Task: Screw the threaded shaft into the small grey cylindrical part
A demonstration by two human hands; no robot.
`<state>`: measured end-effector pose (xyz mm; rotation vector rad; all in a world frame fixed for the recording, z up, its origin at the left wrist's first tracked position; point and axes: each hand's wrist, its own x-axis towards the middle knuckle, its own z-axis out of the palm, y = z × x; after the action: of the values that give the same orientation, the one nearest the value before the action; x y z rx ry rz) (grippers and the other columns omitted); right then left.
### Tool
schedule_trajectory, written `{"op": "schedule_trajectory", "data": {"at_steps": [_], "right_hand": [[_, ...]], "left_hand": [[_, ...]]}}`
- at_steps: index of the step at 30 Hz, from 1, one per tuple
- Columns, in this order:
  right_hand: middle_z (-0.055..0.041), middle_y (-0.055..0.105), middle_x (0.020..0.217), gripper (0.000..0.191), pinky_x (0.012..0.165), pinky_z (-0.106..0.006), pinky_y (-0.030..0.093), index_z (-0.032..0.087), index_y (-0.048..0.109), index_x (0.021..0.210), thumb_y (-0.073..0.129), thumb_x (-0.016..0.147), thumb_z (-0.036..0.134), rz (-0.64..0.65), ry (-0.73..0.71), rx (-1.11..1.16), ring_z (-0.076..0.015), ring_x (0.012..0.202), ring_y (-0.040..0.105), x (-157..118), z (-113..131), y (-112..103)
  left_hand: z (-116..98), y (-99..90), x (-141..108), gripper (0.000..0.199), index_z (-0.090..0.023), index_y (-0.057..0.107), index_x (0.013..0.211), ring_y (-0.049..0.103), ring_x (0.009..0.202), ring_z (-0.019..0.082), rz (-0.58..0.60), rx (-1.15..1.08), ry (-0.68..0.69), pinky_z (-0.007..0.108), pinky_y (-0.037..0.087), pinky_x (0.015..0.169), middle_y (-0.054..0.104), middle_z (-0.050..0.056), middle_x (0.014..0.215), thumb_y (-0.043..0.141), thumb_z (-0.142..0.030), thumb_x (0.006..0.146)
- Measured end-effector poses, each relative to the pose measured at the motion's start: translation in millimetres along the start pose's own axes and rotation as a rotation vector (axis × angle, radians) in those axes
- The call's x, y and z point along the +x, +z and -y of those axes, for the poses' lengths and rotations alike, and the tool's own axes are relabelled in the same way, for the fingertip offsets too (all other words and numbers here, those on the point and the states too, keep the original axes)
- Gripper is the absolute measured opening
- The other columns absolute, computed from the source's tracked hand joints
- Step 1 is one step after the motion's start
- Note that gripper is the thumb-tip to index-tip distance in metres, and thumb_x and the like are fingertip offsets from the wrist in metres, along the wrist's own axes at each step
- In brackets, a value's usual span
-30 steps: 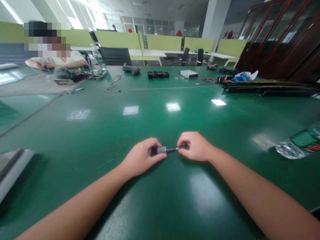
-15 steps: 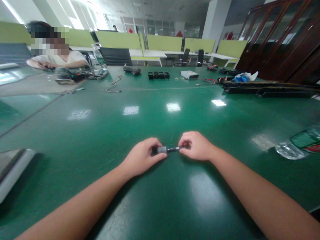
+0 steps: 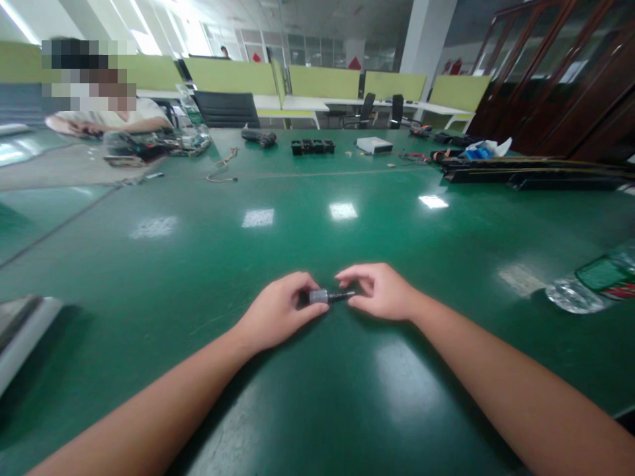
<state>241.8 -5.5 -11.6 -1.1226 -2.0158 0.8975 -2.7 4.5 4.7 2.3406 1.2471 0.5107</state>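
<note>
One small grey cylinder point(image 3: 318, 295), material uncertain, with a dark, ridged shaft point(image 3: 337, 297); located on or just above the glossy green desk point(image 3: 317, 410), between two bare hands. Left hand point(image 3: 278, 314): thumb and fingers pinching the cylinder's body. Right hand point(image 3: 384, 294): thumb and fingers parted about the shaft's tip; contact cannot be told. Handling, by judgement: light, stiff, smooth-sided, apt to roll; best gripped by the thicker body, sparing the slender shaft. Beyond the cylinder: one black, blocky, multi-part unit point(image 3: 312, 147); one flat silver-white box point(image 3: 374, 145). Right of the cylinder: one clear plastic bottle with green label point(image 3: 575, 297). Left of it: one pale-edged slab point(image 3: 42, 327), partly in view.
</note>
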Motion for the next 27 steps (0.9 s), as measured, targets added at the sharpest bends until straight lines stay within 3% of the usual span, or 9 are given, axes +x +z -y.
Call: {"op": "schedule_trajectory", "data": {"at_steps": [7,11,19,27], "right_hand": [[-0.0048,0.074,0.098,0.03,0.072,-0.027,0.047,0.017,0.073,0.104,0.073,0.074,0.014,-0.014,-0.113,-0.145,-0.0141,0.075,0.061,2,-3,3],[-0.0057,0.074,0.098,0.024,0.082,-0.029,0.049,0.017,0.074,0.101,0.073,0.077,0.016,0.008,-0.151,-0.177,-0.0177,0.088,0.066,3,-2,4],[-0.0048,0.073,0.098,0.026,0.088,-0.034,0.045,0.02,0.073,0.104,0.074,0.078,0.02,0.069,-0.223,-0.283,-0.0197,0.092,0.065,5,-4,8],[-0.0022,0.071,0.086,0.017,0.082,-0.031,0.042,0.02,0.074,0.098,0.075,0.081,0.024,0.073,-0.217,-0.291,-0.0169,0.082,0.061,8,-4,11]], "left_hand": [[1,0.4,0,0.027,-0.021,0.068,0.092,0.054,0.065,0.016,-0.001,-0.006,0.003,0.027,0.042,0.065,0.057,-0.002,0.07,0.066,-0.047,0.084],[2,0.9,0,0.027,-0.021,0.068,0.092,0.053,0.064,0.016,-0.005,0.0,0.011,0.027,0.041,0.065,0.057,-0.002,0.07,0.067,-0.047,0.084],[1,1.3,0,0.028,-0.021,0.069,0.094,0.054,0.066,0.016,0.002,-0.005,0.027,0.026,0.042,0.065,0.058,-0.002,0.071,0.068,-0.047,0.082],[2,2.3,0,0.028,-0.022,0.068,0.094,0.054,0.066,0.016,-0.001,0.001,0.01,0.027,0.042,0.066,0.059,-0.002,0.073,0.07,-0.046,0.081]]}}
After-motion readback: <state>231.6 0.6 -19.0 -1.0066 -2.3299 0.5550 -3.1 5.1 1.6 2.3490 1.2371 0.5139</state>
